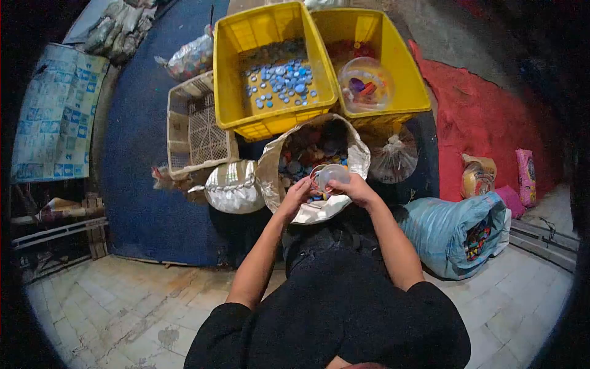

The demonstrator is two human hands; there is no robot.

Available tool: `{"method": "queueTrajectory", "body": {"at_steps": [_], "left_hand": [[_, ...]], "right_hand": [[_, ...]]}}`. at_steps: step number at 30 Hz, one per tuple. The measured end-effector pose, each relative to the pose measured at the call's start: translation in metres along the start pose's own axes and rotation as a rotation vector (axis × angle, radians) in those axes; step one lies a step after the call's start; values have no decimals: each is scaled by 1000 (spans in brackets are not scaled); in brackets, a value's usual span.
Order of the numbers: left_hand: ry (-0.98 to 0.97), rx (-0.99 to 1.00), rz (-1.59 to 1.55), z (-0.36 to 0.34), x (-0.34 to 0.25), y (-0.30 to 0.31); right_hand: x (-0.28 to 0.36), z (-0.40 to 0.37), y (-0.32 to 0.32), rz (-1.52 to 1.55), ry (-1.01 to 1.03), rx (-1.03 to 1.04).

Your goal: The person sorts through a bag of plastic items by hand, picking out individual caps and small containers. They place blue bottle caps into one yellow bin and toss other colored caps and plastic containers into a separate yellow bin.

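Note:
Over the mouth of a white woven sack [268, 169] both hands are held close together. My right hand [354, 188] grips a translucent round plastic lid [335, 174] with thumb and fingers. My left hand [297, 194] pinches a thin, reddish-rimmed round piece [316, 177], which overlaps the lid in this view. Inside the sack below lies a mix of colourful plastic caps [295, 166]. Part of the sack's contents is hidden by my hands.
Beyond the sack stand two yellow crates, the left crate [227, 74] with blue caps [286, 80], the right crate [405, 74] with a clear tub [365, 69]. A beige plastic basket [175, 135] and a tied white sack [230, 195] sit left, a blue sack [430, 227] right.

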State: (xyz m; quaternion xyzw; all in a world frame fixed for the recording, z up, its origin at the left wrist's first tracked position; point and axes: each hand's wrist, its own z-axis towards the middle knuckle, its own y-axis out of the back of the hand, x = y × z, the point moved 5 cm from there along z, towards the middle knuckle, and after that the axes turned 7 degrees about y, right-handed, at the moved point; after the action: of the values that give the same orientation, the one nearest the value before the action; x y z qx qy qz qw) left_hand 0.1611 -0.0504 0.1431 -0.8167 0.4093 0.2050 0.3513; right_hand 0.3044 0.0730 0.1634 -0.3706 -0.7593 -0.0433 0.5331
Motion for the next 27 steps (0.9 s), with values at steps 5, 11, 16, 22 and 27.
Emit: {"method": "queueTrajectory", "body": {"at_steps": [5,11,16,22,27], "left_hand": [[-109,42,50,-18,-41,-42],[-163,-18,-167,-18,-47,-47],[-95,-29,-8,-17,-45,-38],[-76,66,-25,-8,-27,-54],[-119,-9,196,0,-20,-56]], "right_hand": [[45,-26,-8,-9,128,12],[63,-34,9,27,246,-184],[65,-33,2,40,285,-179],[25,-18,-10,77,152,-159],[3,-18,-1,13,164,-144]]}}
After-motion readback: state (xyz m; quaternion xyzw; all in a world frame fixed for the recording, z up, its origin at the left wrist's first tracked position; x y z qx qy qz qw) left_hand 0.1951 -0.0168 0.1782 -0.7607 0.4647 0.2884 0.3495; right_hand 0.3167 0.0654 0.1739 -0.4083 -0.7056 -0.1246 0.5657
